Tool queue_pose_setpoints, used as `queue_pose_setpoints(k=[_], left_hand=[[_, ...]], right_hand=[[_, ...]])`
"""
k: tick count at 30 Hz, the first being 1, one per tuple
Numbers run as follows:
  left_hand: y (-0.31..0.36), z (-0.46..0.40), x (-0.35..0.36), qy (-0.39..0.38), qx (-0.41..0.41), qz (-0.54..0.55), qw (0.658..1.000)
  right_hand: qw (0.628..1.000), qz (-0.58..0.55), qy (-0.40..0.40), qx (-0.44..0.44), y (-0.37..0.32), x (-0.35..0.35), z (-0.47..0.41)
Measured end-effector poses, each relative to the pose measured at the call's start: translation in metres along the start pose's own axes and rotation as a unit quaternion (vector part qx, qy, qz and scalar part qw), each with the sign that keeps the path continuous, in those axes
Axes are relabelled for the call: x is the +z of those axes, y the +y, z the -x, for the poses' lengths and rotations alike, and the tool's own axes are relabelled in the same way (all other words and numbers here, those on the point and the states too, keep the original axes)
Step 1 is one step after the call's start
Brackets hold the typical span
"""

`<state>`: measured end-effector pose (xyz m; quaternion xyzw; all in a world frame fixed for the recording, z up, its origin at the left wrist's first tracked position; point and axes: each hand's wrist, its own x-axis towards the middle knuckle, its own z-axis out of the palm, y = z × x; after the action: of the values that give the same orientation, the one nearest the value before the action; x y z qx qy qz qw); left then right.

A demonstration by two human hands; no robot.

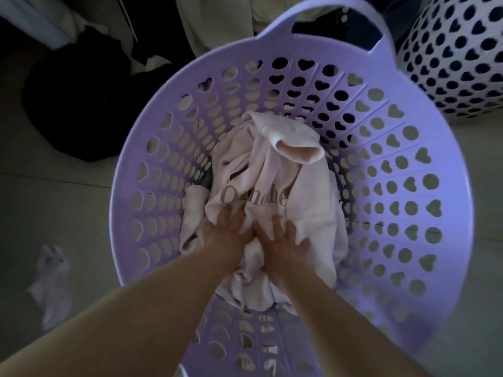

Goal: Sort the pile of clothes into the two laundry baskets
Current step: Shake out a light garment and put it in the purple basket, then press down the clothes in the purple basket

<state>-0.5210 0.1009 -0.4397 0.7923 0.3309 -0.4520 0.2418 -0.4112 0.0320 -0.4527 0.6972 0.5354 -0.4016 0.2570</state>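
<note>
A lilac laundry basket (402, 202) with heart-shaped holes fills the middle of the view. Inside it lies a crumpled pale pink sweatshirt (275, 170) with brown lettering and one sleeve opening facing up. My left hand (231, 227) and my right hand (280, 240) both reach down into the basket and press flat on the sweatshirt's near part, fingers spread, gripping nothing. A white basket (457, 63) with the same heart holes stands at the top right, dark cloth showing through its wall.
A dark pile of clothes (81, 110) lies on the floor at the upper left, with light garments (217, 20) behind it. A small white garment (51, 281) lies on the pale floor at the lower left.
</note>
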Motion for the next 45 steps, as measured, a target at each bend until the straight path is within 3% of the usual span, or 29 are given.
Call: queue_pose_setpoints(k=[5, 14, 21, 26, 36, 45], left_hand=[[0.002, 0.047, -0.028, -0.016, -0.006, 0.016, 1.0], [0.005, 0.15, -0.06, 0.066, -0.083, 0.094, 0.99], [-0.041, 0.232, -0.057, 0.117, -0.151, 0.227, 0.955], [-0.096, 0.278, -0.015, 0.13, -0.219, 0.315, 0.914], [-0.203, 0.321, 0.13, 0.089, -0.288, 0.391, 0.87], [-0.259, 0.291, 0.194, 0.078, -0.271, 0.396, 0.874]], right_hand=[[0.999, -0.034, 0.019, -0.007, -0.001, -0.035, 0.044], [0.994, -0.004, 0.093, -0.06, -0.032, -0.111, 0.139], [0.985, 0.05, 0.108, -0.125, -0.105, -0.154, 0.183], [0.967, 0.124, 0.119, -0.19, -0.183, -0.158, 0.196], [0.957, 0.166, 0.048, -0.234, -0.347, -0.082, 0.188], [0.962, 0.148, 0.046, -0.226, -0.408, -0.041, 0.129]])
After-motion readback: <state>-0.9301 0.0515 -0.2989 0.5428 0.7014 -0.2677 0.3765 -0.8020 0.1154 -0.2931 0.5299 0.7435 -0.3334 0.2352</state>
